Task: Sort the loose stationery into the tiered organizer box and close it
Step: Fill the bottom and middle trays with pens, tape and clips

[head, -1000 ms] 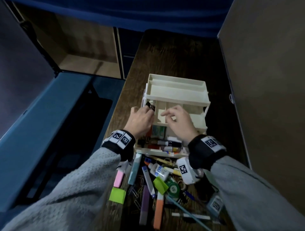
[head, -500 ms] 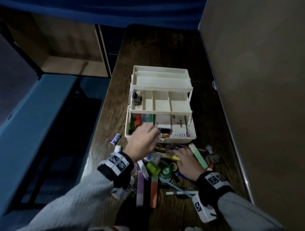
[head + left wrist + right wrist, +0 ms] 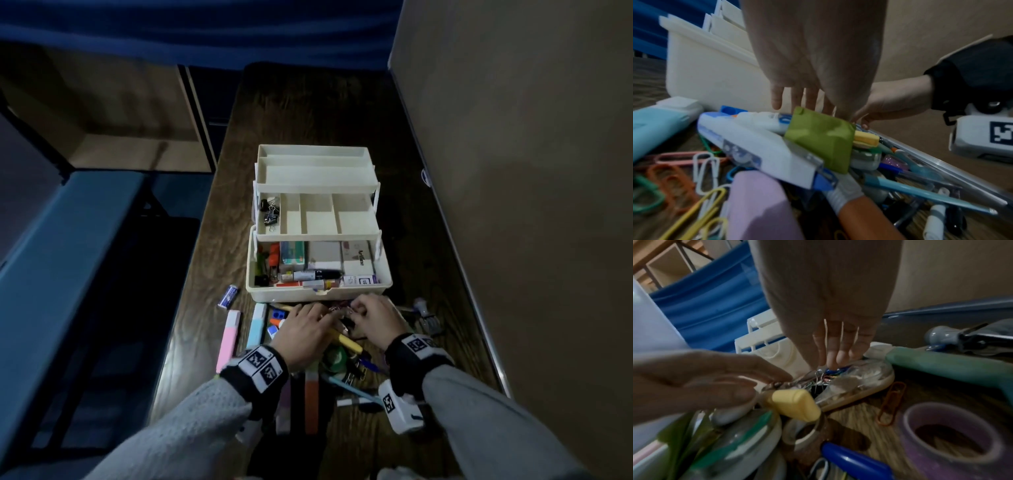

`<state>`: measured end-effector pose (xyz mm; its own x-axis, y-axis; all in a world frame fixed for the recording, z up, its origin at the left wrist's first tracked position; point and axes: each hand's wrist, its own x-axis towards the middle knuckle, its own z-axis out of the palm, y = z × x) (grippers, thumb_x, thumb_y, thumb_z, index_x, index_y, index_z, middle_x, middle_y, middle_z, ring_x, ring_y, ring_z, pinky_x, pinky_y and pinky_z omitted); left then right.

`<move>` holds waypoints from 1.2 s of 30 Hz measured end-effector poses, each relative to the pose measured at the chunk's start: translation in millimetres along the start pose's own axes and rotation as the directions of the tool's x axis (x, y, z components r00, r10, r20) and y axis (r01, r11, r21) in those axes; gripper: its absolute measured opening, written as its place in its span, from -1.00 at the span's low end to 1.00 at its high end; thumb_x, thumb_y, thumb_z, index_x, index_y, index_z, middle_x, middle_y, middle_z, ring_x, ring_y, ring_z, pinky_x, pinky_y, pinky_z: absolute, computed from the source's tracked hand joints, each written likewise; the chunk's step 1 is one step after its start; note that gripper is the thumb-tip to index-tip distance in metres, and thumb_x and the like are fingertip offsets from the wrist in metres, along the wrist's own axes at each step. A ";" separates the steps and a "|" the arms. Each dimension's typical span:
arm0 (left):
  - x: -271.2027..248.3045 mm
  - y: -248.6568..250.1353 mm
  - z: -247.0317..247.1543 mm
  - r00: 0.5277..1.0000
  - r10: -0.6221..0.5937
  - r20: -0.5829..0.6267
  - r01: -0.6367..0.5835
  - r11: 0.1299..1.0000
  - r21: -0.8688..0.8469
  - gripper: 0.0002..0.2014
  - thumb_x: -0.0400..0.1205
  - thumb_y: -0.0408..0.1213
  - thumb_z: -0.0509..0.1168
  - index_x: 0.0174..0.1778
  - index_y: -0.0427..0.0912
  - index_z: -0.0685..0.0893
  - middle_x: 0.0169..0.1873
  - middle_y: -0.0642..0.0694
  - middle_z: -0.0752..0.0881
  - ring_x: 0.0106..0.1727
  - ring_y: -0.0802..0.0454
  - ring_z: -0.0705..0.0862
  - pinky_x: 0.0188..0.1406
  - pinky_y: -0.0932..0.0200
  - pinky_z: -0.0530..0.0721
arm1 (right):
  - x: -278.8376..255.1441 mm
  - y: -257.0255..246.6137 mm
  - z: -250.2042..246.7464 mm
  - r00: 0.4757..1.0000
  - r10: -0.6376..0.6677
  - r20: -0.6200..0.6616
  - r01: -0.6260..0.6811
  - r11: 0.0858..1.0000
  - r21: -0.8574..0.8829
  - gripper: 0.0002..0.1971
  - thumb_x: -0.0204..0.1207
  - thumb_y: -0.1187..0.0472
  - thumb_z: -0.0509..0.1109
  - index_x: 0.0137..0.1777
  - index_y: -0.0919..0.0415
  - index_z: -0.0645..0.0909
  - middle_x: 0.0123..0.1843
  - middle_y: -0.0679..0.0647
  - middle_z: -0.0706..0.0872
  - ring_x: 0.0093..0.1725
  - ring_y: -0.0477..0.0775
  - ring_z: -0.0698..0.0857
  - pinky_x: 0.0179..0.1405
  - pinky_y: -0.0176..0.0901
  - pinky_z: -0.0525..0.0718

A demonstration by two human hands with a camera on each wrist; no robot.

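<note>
The cream tiered organizer box (image 3: 318,291) stands open on the wooden table, its trays stepped back. Black binder clips (image 3: 270,214) lie in the middle tray's left compartment; markers and small boxes fill the bottom. In front of the box lies a pile of loose stationery. My left hand (image 3: 330,317) and right hand (image 3: 356,308) meet over a cluster of small clips (image 3: 339,310). In the right wrist view, my right hand (image 3: 836,360) touches the clips (image 3: 826,378) with straight fingertips, and my left hand (image 3: 756,382) reaches in with extended fingers. Whether either hand grips a clip is hidden.
A green sticky pad (image 3: 822,139), a yellow-capped highlighter (image 3: 795,404), a purple tape roll (image 3: 949,431), coloured paper clips (image 3: 674,178) and a light blue pen (image 3: 920,190) crowd the pile. Pink (image 3: 227,337) and blue (image 3: 257,323) highlighters lie left. A beige wall (image 3: 513,171) flanks the right.
Both hands have come back from the middle tray to the pile in front of the box. The left hand dropped from the box's front rim to meet the right over the clips.
</note>
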<state>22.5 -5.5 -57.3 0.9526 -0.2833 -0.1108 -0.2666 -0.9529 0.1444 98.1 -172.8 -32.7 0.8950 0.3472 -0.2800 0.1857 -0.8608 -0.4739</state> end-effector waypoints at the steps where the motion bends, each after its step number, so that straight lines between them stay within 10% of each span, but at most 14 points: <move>1: -3.5 -2.5 -0.9 1.000 0.000 -0.022 0.000 1.000 -0.025 -0.48 0.68 -0.03 0.04 0.59 0.04 0.25 0.38 -0.11 0.45 0.38 -0.12 0.44 0.41 -0.01 0.32 | 1.9 -2.4 3.3 1.000 -0.002 0.014 0.002 1.000 -0.022 -0.91 0.53 0.18 0.38 0.01 0.09 0.63 0.04 0.01 0.62 0.13 0.07 0.59 0.15 -0.03 0.60; 15: -39.4 -27.9 -16.9 0.980 -0.138 -0.143 0.100 0.963 -0.250 -0.70 0.73 -0.01 0.05 0.32 0.04 0.51 0.26 0.06 0.50 0.23 0.08 0.47 0.21 0.16 0.41 | -3.5 8.8 -12.0 0.998 0.035 0.048 -0.049 0.940 0.339 -0.80 0.55 0.38 0.22 -0.18 0.12 0.62 -0.28 -0.02 0.58 -0.14 0.07 0.60 -0.15 -0.11 0.58; 23: -22.1 -8.5 -20.7 0.996 -0.035 -0.077 0.021 0.985 -0.169 -0.71 0.72 -0.05 0.04 0.20 -0.09 0.55 0.18 -0.09 0.52 0.15 -0.10 0.51 0.11 0.03 0.44 | -24.4 43.0 -14.8 0.978 0.182 0.105 -0.208 0.765 0.609 -0.74 0.58 0.40 0.28 -0.34 0.19 0.48 -0.35 0.09 0.50 -0.33 0.02 0.55 -0.43 -0.16 0.65; 30: -2.9 29.7 -12.5 0.968 0.226 0.110 -0.225 0.974 -0.024 -0.60 0.70 0.02 0.00 0.41 0.04 0.48 0.39 0.00 0.52 0.46 -0.16 0.33 0.39 -0.15 0.32 | -39.6 66.4 -14.5 0.957 0.261 0.129 -0.289 0.810 0.509 -0.63 0.53 0.45 0.13 -0.49 0.20 0.51 -0.35 0.08 0.46 -0.53 0.07 0.45 -0.60 -0.25 0.33; 36: -2.3 27.6 -7.9 0.961 0.234 0.144 -0.240 0.970 0.027 -0.60 0.71 0.06 -0.02 0.39 0.08 0.50 0.30 -0.02 0.58 0.39 -0.12 0.42 0.43 -0.13 0.24 | -52.5 82.2 -30.9 0.912 0.398 0.101 -0.396 0.784 0.478 -0.68 0.58 0.39 0.18 -0.42 0.27 0.54 -0.39 0.19 0.56 -0.34 0.14 0.55 -0.35 -0.13 0.38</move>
<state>14.1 -30.3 -45.3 0.8323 -0.5110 -0.2148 -0.4915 -0.8595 0.1402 79.0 -273.3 -31.2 0.8489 0.0112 -0.5285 -0.4024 -0.6346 -0.6598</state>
